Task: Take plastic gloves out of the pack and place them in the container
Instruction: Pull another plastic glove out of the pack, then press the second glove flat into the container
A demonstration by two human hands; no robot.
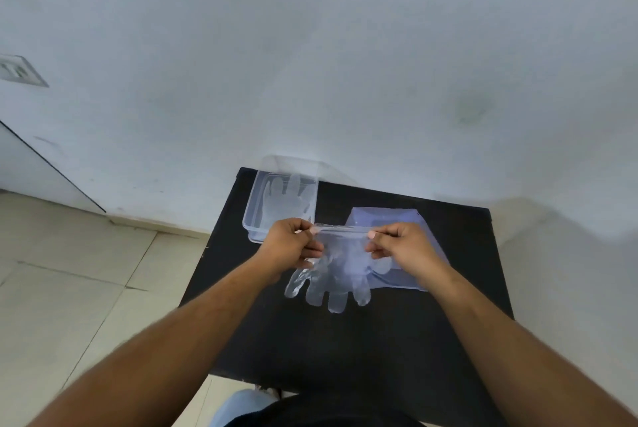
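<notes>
A clear plastic glove (333, 280) hangs fingers-down above the black table (345, 350). My left hand (288, 247) pinches its cuff at the left corner and my right hand (404, 245) pinches the right corner, stretching the cuff between them. Behind my right hand lies the pale blue glove pack (386, 219), flat on the table. At the table's back left stands a clear rectangular container (255, 216) with at least one glove (283, 199) lying inside it.
The small black table stands against a white wall (310, 64). Tiled floor (69, 288) lies to the left. The table's front edge is close to my body. A wall socket (17, 71) shows at far left.
</notes>
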